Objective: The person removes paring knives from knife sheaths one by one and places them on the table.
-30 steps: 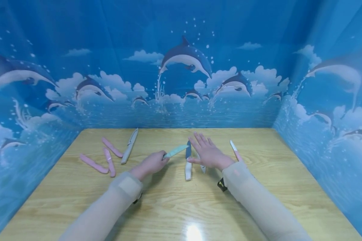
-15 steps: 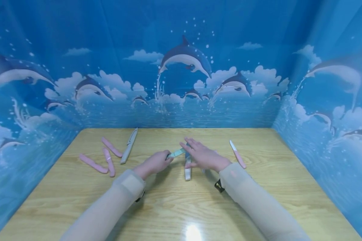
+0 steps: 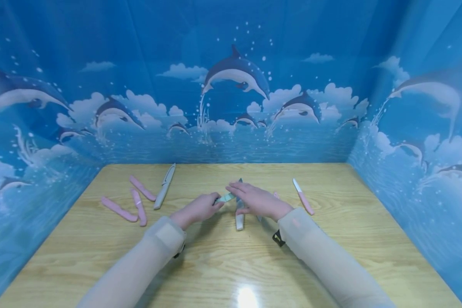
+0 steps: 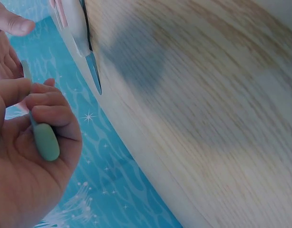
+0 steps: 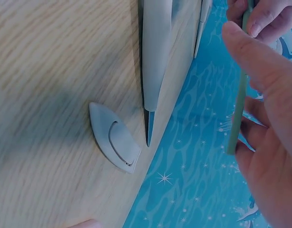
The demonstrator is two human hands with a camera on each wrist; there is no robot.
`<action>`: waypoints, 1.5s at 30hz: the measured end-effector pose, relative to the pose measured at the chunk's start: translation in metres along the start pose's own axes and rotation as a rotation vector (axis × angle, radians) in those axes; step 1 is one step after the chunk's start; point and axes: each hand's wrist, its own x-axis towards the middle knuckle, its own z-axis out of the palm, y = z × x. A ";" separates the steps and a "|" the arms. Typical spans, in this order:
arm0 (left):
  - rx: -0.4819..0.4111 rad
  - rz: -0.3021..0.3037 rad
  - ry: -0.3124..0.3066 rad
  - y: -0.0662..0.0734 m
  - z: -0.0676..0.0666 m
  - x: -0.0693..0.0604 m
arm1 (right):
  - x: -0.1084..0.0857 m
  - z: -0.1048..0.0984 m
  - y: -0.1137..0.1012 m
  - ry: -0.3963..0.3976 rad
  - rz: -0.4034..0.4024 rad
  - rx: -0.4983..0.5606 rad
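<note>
In the head view my left hand [image 3: 200, 209] grips a green knife [image 3: 226, 197], which points right. Its rounded green handle [image 4: 47, 142] lies in the curled fingers in the left wrist view. My right hand [image 3: 259, 201] reaches over the knife's far end, fingers extended and close together. In the right wrist view the green knife [image 5: 237, 114] appears edge-on, with the right fingers against it and the thumb apart. Beneath the right hand lies a knife with a white handle [image 3: 239, 220] and a dark blade [image 5: 150, 127]. Beside it is a small pointed white piece [image 5: 115, 137].
A grey-white sheathed knife [image 3: 165, 187] lies at the back left, near several pink pieces [image 3: 117, 209]. On the right lies a pink-handled knife [image 3: 304, 200] with a bare blade. A blue dolphin curtain [image 3: 138, 141] surrounds the wooden table [image 3: 223, 269].
My right hand has moved left and brought its spread fingers together over the green knife's end. The left hand has shifted slightly right with the knife.
</note>
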 end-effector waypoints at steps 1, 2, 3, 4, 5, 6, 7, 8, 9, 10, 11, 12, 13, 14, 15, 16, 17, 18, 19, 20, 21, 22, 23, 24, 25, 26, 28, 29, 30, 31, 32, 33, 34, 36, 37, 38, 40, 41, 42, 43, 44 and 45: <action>0.007 0.001 -0.003 0.000 0.000 0.000 | 0.000 0.000 0.000 -0.003 -0.003 0.001; 0.012 0.003 -0.005 0.001 -0.001 0.000 | 0.001 0.000 0.000 -0.007 -0.005 0.001; 0.015 0.004 -0.006 0.001 -0.001 0.000 | 0.001 -0.001 0.000 -0.009 -0.007 0.001; 0.016 0.006 -0.009 0.001 -0.001 0.000 | 0.001 -0.001 0.000 -0.006 -0.013 0.002; 0.014 0.008 -0.012 0.001 -0.001 0.000 | 0.001 -0.001 0.000 -0.001 -0.017 0.000; 0.012 0.012 -0.017 0.001 0.000 0.000 | 0.002 -0.001 0.000 0.006 -0.018 0.000; 0.008 0.015 -0.026 0.000 0.000 0.000 | 0.002 -0.001 -0.001 0.014 -0.016 0.003; 0.002 0.019 -0.035 0.000 0.000 0.000 | 0.002 -0.001 -0.001 0.022 -0.014 0.008; -0.008 0.022 -0.045 0.000 0.001 0.000 | 0.002 -0.001 -0.002 0.032 -0.015 0.012; -0.018 0.025 -0.056 0.000 0.001 0.000 | 0.001 -0.001 -0.002 0.041 -0.014 0.015; -0.024 0.031 -0.065 0.000 0.001 0.000 | 0.001 -0.001 -0.003 0.045 -0.007 0.017; -0.031 0.035 -0.073 0.000 0.002 -0.001 | 0.001 -0.001 -0.004 0.047 0.002 0.020; -0.040 0.035 -0.080 0.000 0.002 -0.001 | 0.001 -0.001 -0.004 0.050 0.007 0.022; -0.049 0.038 -0.083 0.000 0.003 -0.001 | 0.001 -0.001 -0.005 0.053 0.011 0.017; -0.053 0.041 -0.085 0.001 0.003 -0.001 | 0.001 -0.001 -0.005 0.056 0.012 0.013; -0.056 0.042 -0.087 0.001 0.003 -0.001 | 0.001 -0.001 -0.005 0.058 0.015 0.009; -0.057 0.042 -0.089 0.001 0.004 0.000 | 0.001 -0.001 -0.006 0.061 0.016 0.006; -0.058 0.041 -0.090 0.001 0.004 0.000 | 0.001 -0.001 -0.005 0.065 0.015 -0.001; -0.059 0.039 -0.094 0.001 0.004 0.000 | 0.001 -0.001 -0.005 0.069 0.013 -0.008; -0.058 0.038 -0.096 0.001 0.004 0.001 | 0.001 -0.001 -0.005 0.072 0.012 -0.012; -0.055 0.038 -0.099 0.002 0.005 0.001 | 0.001 -0.001 -0.005 0.075 0.011 -0.013; -0.055 0.035 -0.104 0.002 0.005 0.001 | 0.001 -0.001 -0.005 0.077 0.012 -0.013; -0.054 0.036 -0.108 0.002 0.004 0.002 | 0.001 -0.001 -0.005 0.078 0.013 -0.012; -0.055 0.037 -0.112 0.002 0.004 0.002 | 0.001 -0.001 -0.005 0.077 0.016 -0.010; -0.054 0.039 -0.116 0.002 0.004 0.002 | 0.001 -0.001 -0.005 0.077 0.019 -0.004; -0.054 0.042 -0.120 0.002 0.004 0.002 | 0.001 -0.001 -0.005 0.075 0.023 0.001; -0.053 0.044 -0.127 0.003 0.003 0.002 | 0.001 -0.002 -0.005 0.071 0.028 0.008; -0.053 0.045 -0.131 0.003 0.003 0.002 | 0.001 -0.002 -0.006 0.068 0.031 0.009; -0.053 0.047 -0.134 0.004 0.002 0.002 | 0.001 -0.003 -0.006 0.065 0.034 0.010; -0.053 0.047 -0.137 0.004 0.002 0.002 | 0.001 -0.003 -0.006 0.062 0.036 0.013; -0.053 0.048 -0.140 0.004 0.001 0.002 | 0.001 -0.003 -0.006 0.058 0.038 0.014; -0.054 0.048 -0.142 0.004 0.001 0.002 | 0.001 -0.003 -0.006 0.055 0.042 0.014; -0.052 0.048 -0.144 0.005 0.001 0.002 | 0.001 -0.003 -0.006 0.051 0.045 0.012; -0.049 0.049 -0.145 0.004 0.001 0.002 | 0.001 -0.003 -0.006 0.044 0.052 0.015; -0.048 0.049 -0.144 0.004 0.001 0.003 | 0.002 -0.003 -0.006 0.042 0.055 0.018; -0.046 0.049 -0.144 0.004 0.001 0.003 | 0.002 -0.003 -0.006 0.040 0.058 0.019; -0.044 0.049 -0.144 0.004 0.002 0.003 | 0.002 -0.003 -0.005 0.036 0.063 0.019; -0.042 0.049 -0.144 0.004 0.002 0.004 | 0.002 -0.003 -0.005 0.035 0.066 0.021; -0.040 0.049 -0.144 0.003 0.002 0.004 | 0.002 -0.003 -0.005 0.034 0.068 0.023; -0.037 0.049 -0.144 0.003 0.002 0.004 | 0.002 -0.003 -0.005 0.033 0.069 0.023; -0.036 0.049 -0.144 0.003 0.002 0.004 | 0.002 -0.004 -0.005 0.032 0.071 0.024; -0.034 0.048 -0.144 0.003 0.002 0.004 | 0.002 -0.004 -0.005 0.033 0.070 0.024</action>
